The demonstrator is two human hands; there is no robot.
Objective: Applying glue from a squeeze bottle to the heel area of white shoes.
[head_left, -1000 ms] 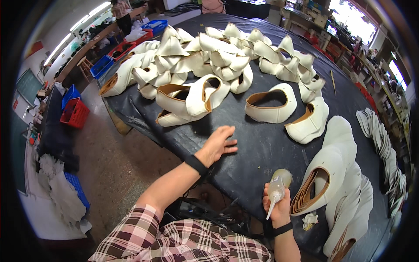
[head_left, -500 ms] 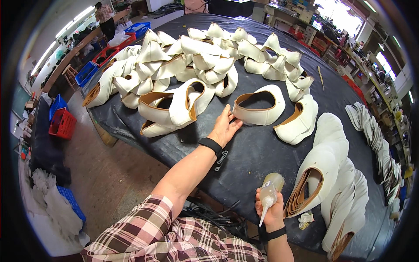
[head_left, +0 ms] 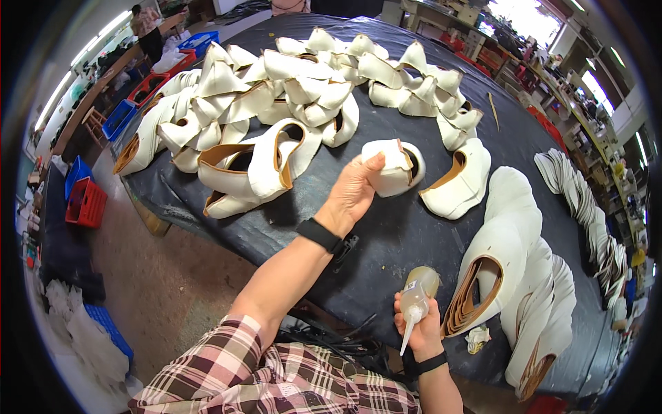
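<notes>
My left hand [head_left: 353, 191] grips a cream shoe upper [head_left: 393, 168] with a tan lining and holds it lifted a little above the black table [head_left: 386, 241]. A black band circles that wrist. My right hand [head_left: 420, 330] is closed around a small translucent squeeze bottle [head_left: 416, 298], nozzle pointing down, near the table's front edge. A pile of finished cream uppers [head_left: 507, 276] lies just right of that hand. Another single upper [head_left: 460, 181] rests on the table beside the one I hold.
A big heap of cream uppers [head_left: 276, 103] covers the far half of the table. Stacked flat insoles [head_left: 586, 214] line the right edge. Red and blue crates [head_left: 86, 200] stand on the floor at left. A person [head_left: 146, 27] works at the far left.
My left hand reached forward across the table, closed on a cream upper and lifted it. My right hand kept the bottle in about the same place.
</notes>
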